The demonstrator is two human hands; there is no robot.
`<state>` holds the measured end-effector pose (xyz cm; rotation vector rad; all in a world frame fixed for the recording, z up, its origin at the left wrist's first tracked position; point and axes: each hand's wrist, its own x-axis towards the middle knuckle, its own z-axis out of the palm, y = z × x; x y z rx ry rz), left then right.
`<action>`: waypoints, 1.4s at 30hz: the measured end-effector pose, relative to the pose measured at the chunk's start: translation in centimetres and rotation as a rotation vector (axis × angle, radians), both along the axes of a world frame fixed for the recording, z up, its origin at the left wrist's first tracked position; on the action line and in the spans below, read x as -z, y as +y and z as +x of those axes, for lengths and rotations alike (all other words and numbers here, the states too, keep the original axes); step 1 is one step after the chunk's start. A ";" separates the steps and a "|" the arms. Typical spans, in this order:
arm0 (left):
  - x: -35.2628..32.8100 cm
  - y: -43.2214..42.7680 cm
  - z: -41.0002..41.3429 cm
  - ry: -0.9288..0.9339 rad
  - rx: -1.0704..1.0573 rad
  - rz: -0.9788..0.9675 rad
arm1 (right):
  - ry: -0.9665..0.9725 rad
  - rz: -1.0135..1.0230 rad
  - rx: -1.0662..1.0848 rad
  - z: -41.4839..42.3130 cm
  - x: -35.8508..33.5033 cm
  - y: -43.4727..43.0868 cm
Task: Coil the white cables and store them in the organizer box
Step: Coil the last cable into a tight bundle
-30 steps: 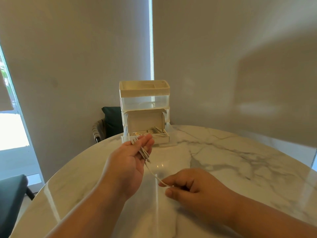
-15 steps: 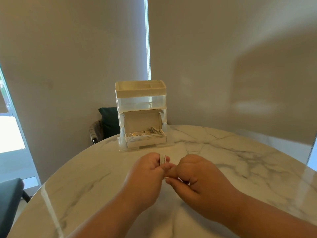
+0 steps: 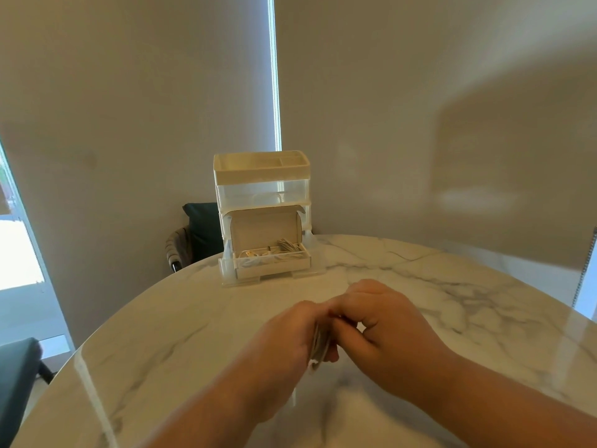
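Lower centre: left hand (image 3: 284, 342) and right hand (image 3: 387, 331) both grip the coiled white cable bundle (image 3: 320, 345) above the round white marble table (image 3: 452, 302). The tiered cream-and-clear plastic organizer box (image 3: 261, 185) stands beyond at centre, its bottom drawer (image 3: 273, 266) open and holding more cables (image 3: 287, 247). A dark chair (image 3: 203, 227) sits behind-left.

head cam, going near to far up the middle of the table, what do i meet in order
left hand and right hand, together gripping the coiled white cable → bare marble table → organizer box, stored cables in its open bottom compartment → dark chair past the table edge → window blinds
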<state>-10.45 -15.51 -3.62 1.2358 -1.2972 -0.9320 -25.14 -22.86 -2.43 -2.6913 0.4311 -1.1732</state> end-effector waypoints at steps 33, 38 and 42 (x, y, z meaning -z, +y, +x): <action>-0.5 0.7 -0.8 0.137 -0.015 0.210 | -0.071 0.315 0.014 -0.4 1.0 -2.5; -0.3 0.7 -0.4 0.149 0.041 0.249 | -0.096 0.326 -0.012 -0.6 1.0 -2.6; -0.5 0.6 -0.5 0.169 0.029 0.248 | -0.098 0.323 -0.021 -0.7 1.0 -2.7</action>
